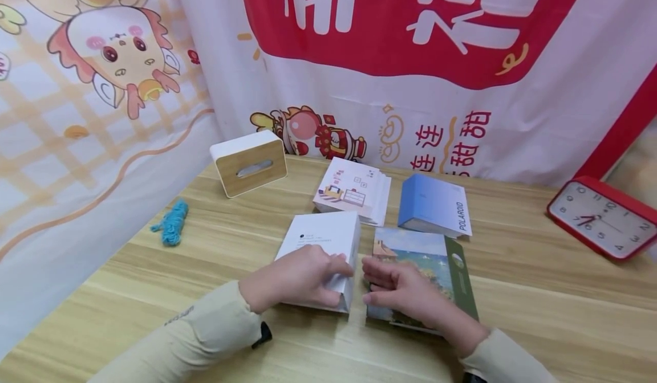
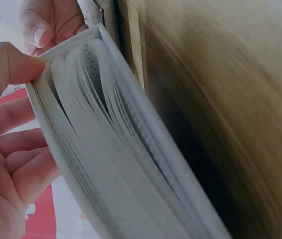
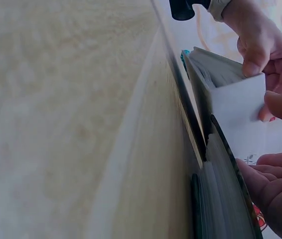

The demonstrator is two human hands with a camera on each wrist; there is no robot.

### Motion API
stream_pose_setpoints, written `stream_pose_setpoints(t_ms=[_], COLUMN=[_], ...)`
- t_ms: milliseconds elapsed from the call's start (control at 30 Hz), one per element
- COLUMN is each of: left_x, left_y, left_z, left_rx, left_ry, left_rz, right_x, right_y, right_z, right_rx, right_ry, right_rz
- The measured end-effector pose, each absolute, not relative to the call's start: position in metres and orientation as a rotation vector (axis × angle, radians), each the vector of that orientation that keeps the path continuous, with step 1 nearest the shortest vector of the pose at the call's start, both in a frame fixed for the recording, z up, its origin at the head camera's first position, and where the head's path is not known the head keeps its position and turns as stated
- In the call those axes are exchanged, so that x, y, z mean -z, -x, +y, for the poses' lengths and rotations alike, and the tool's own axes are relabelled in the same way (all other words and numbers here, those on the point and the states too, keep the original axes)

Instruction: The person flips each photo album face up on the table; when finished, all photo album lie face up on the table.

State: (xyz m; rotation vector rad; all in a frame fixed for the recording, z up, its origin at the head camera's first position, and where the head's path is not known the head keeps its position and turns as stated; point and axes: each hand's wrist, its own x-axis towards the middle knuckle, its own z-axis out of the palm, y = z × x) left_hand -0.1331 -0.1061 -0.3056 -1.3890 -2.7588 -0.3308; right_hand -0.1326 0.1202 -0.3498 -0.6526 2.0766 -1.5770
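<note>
A thick white album (image 1: 328,229) lies on the wooden table, its loose-leaf page edges (image 2: 101,134) facing the left wrist view. My left hand (image 1: 303,274) grips it by the corner near its spine, thumb (image 2: 24,64) against the cover's edge. My right hand (image 1: 405,289) is held over a green-edged album with a seaside painting (image 1: 426,257), its fingertips pointing at the white album's spine. The right fingers and thumb are spread apart with nothing between them (image 3: 275,184). Whether the right hand touches the painted cover is unclear.
Behind stand a white illustrated album (image 1: 349,186) and a blue POLAROID album (image 1: 436,200). A tissue box (image 1: 251,166) and a blue yarn bundle (image 1: 174,223) are on the left. On the right is a red clock (image 1: 600,218). Printed cloth (image 1: 359,75) hangs behind the table.
</note>
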Motion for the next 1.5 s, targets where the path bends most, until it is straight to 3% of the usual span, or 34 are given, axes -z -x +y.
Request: stream_pose_setpoints(t_ms=[400, 833, 1500], left_x=[0.302, 0.310, 0.331], left_y=[0.126, 0.128, 0.133], left_z=[-0.109, -0.107, -0.122], left_rx=[0.667, 1.058, 2.008], left_ry=[1.140, 1.033, 0.818], left_rz=[-2.644, -2.455, -2.030], right_x=[0.349, 0.346, 0.330], right_y=[0.128, 0.122, 0.125], right_z=[0.107, 0.102, 0.084], right_rx=[1.743, 1.900, 1.771], right_ry=[0.617, 0.572, 1.450], right_rz=[1.876, 2.297, 2.906])
